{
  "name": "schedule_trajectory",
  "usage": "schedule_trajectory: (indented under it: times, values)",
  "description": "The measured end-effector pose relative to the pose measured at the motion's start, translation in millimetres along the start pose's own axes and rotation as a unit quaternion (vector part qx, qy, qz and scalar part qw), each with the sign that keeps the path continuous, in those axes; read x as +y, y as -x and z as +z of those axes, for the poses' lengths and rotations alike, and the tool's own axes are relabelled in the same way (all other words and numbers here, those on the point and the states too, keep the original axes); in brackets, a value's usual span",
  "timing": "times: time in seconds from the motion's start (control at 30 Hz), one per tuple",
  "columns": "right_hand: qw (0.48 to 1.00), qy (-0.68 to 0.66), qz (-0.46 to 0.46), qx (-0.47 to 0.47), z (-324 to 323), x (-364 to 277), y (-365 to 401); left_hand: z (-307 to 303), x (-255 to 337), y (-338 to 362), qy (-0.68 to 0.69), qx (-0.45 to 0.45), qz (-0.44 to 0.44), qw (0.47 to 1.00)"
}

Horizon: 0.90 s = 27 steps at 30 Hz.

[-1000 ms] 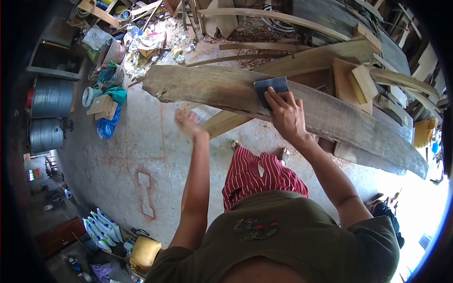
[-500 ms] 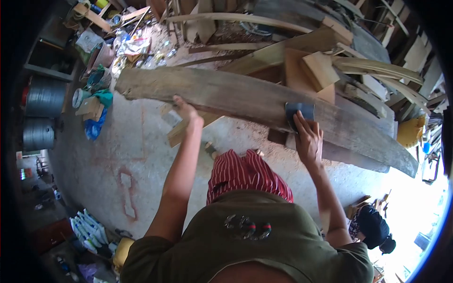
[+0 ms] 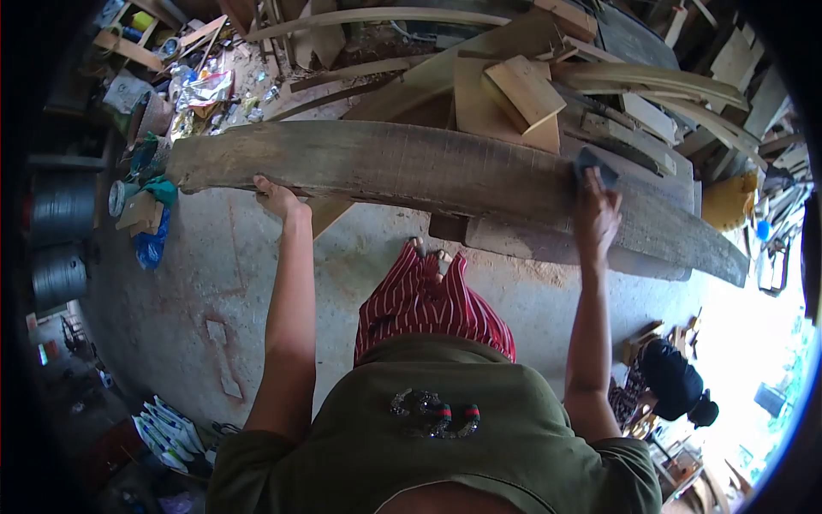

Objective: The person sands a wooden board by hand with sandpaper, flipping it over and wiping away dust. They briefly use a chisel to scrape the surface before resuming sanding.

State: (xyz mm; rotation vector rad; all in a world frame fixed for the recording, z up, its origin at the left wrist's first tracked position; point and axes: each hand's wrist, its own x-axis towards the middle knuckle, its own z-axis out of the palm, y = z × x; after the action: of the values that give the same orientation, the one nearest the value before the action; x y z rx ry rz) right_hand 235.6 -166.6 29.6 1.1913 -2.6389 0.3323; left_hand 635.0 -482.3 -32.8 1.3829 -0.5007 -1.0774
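Note:
A long, wide, weathered wooden board (image 3: 402, 163), slightly curved, stretches across the view in front of me. Near its left end, my left hand (image 3: 282, 200) grips the lower edge, with part of the hand on the top face and the rest hidden below. My right hand (image 3: 597, 224) lies on the right part of the board, its fingers pressing a dark sheet of sandpaper (image 3: 595, 162) against the surface. The sheet's far edge stands up from the wood. Under the board, a wooden block (image 3: 488, 236) shows at the near side.
Loose planks and a pale wood block (image 3: 533, 90) are piled beyond the board. Metal drums (image 3: 60, 206) and a blue plastic bag (image 3: 151, 244) stand at left. A person (image 3: 672, 377) in dark headwear is low at the right. Sawdust lies on the concrete floor (image 3: 197, 291).
My right hand has slid the sandpaper rightward and away from me along the board. My left hand stays on the board's edge. The whole view has shifted somewhat.

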Motion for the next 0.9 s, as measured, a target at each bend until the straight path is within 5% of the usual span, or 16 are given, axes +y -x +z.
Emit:
schedule_trajectory:
  times: [0.17, 0.33, 0.43, 0.57, 0.77, 0.9]
  values:
    - [0.995, 0.093, 0.047, -0.004, -6.1, -41.0, -7.6, 25.4, 20.5, 42.4, 0.005, 0.047, -0.028, 0.999]
    - [0.985, -0.025, -0.143, -0.097, -22.7, -120.3, 19.8, 16.9, 2.0, 17.3, 0.046, 0.065, 0.03, 0.996]
    - [0.972, -0.103, -0.173, -0.124, -29.0, -95.9, 9.0, 18.5, -1.9, 21.3, 0.008, 0.109, 0.024, 0.994]
    - [0.977, -0.043, -0.195, -0.069, -2.6, -99.9, 0.6, 15.9, -14.5, 12.9, 0.008, 0.147, 0.04, 0.988]
    - [0.911, -0.1, -0.386, -0.103, 19.2, -247.1, -32.4, 14.3, -23.5, 17.9, 0.071, 0.055, 0.137, 0.986]
    - [0.859, -0.156, -0.484, -0.065, 53.8, -374.4, -54.5, 17.4, -18.4, 25.9, 0.058, 0.087, 0.085, 0.991]
